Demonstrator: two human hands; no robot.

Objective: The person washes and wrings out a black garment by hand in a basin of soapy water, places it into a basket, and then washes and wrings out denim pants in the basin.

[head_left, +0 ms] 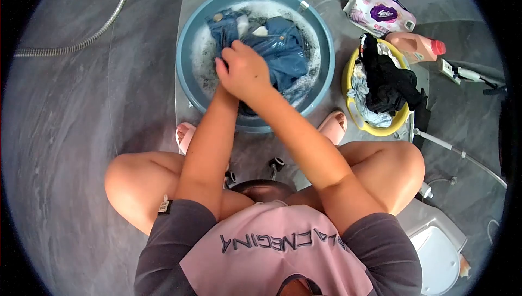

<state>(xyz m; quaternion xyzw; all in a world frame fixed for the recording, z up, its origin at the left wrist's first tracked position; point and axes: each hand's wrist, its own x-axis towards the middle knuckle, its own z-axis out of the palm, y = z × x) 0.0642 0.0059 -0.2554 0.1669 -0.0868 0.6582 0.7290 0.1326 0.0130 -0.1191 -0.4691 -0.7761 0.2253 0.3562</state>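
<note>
Denim [285, 51] lies bunched and soaked in the blue basin [326, 62], with white suds [202, 65] around it, so I judge the washing under way and the rinsing not yet done. From my end I see the right hand [244, 73] over the cloth's near left part, its fingers bent inward; whether they are clamped on denim or on the other hand, I cannot tell. The left forearm [209, 144] runs in beneath, but the left hand is too covered for me to read its fingers. Beside the basin, a yellow basket [382, 129] holds black clothing [383, 78] and paler pieces; whether those are washed or waiting, nothing I have shows me
</note>
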